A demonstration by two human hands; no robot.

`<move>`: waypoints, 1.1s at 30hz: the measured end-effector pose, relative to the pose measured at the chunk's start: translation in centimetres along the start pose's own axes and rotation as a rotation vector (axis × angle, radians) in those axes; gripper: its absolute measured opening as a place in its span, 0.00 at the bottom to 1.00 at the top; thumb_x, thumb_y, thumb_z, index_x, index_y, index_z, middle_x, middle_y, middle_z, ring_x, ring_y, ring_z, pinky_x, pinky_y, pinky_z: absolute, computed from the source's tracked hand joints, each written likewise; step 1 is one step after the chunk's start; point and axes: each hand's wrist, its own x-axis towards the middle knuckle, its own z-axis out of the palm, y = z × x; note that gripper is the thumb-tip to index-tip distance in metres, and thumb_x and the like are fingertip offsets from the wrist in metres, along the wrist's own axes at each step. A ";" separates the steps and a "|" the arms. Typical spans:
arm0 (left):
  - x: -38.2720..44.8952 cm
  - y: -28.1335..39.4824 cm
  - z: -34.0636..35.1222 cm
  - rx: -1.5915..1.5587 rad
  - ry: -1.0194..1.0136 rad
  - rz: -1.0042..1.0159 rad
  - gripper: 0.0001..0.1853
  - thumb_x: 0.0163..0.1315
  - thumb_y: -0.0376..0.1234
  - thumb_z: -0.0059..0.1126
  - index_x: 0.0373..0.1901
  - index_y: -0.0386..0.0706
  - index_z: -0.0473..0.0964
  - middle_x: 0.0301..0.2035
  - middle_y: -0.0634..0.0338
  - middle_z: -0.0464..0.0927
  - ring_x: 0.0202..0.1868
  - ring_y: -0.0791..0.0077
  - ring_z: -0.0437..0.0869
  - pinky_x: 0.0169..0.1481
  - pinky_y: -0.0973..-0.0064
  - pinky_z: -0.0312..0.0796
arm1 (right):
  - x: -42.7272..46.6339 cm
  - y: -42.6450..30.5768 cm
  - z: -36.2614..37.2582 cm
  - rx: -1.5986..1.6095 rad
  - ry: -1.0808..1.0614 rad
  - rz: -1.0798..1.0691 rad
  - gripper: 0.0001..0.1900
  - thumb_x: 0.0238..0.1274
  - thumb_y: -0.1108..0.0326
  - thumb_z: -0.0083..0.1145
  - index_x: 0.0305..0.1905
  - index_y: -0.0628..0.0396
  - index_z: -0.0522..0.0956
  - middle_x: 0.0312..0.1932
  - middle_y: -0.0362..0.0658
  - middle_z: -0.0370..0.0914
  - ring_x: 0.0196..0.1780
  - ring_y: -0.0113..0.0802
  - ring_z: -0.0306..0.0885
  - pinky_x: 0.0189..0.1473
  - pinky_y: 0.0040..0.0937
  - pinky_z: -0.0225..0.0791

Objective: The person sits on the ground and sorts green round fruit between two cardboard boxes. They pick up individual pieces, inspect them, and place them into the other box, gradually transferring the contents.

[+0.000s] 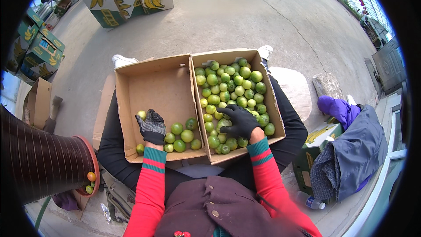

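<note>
Two open cardboard trays sit side by side across the person's lap. Within the left tray (154, 85), my left hand (152, 127), in a black glove with a grey dotted palm, has its fingers curled, with a small pale-green tomato (141, 115) between thumb and fingers. Several green tomatoes (187, 136) lie to its right along the near side. The right tray (279, 123) is filled with many green tomatoes (241, 101) of mixed sizes. Over its near part, my black-gloved right hand (241, 121) has thumb and fingers spread around a larger green tomato (223, 125).
Banana cartons (128, 1) stand on the concrete floor ahead, with more cartons (42, 51) at left. A dark ribbed container with a reddish rim (95, 161) is at left, tomatoes at its edge. Right are a grey jacket (355, 151), a carton (302, 168) and a plastic bottle (310, 201).
</note>
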 end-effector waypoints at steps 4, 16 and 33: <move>-0.5 -0.7 1.6 0.090 -0.140 -0.132 0.28 0.68 0.57 0.52 0.47 0.39 0.78 0.33 0.59 0.81 0.31 0.71 0.81 0.37 0.75 0.78 | 0.9 0.1 0.5 0.207 0.073 0.088 0.20 0.60 0.59 0.66 0.57 0.45 0.78 0.49 0.45 0.77 0.49 0.43 0.78 0.50 0.37 0.72; -7.2 -3.1 5.7 1.090 -0.941 -0.533 0.30 0.67 0.47 0.59 0.63 0.36 0.70 0.49 0.55 0.80 0.44 0.75 0.81 0.47 0.77 0.75 | 1.1 -7.6 2.0 0.281 0.346 -0.584 0.29 0.54 0.67 0.68 0.63 0.51 0.74 0.53 0.46 0.79 0.56 0.46 0.78 0.60 0.40 0.71; -2.8 -1.6 4.3 0.188 -0.231 -0.088 0.22 0.67 0.53 0.57 0.43 0.43 0.75 0.26 0.64 0.76 0.26 0.78 0.77 0.29 0.82 0.70 | -1.4 -3.0 0.8 -0.266 0.048 0.071 0.28 0.46 0.48 0.71 0.53 0.45 0.77 0.46 0.45 0.76 0.51 0.47 0.77 0.49 0.43 0.72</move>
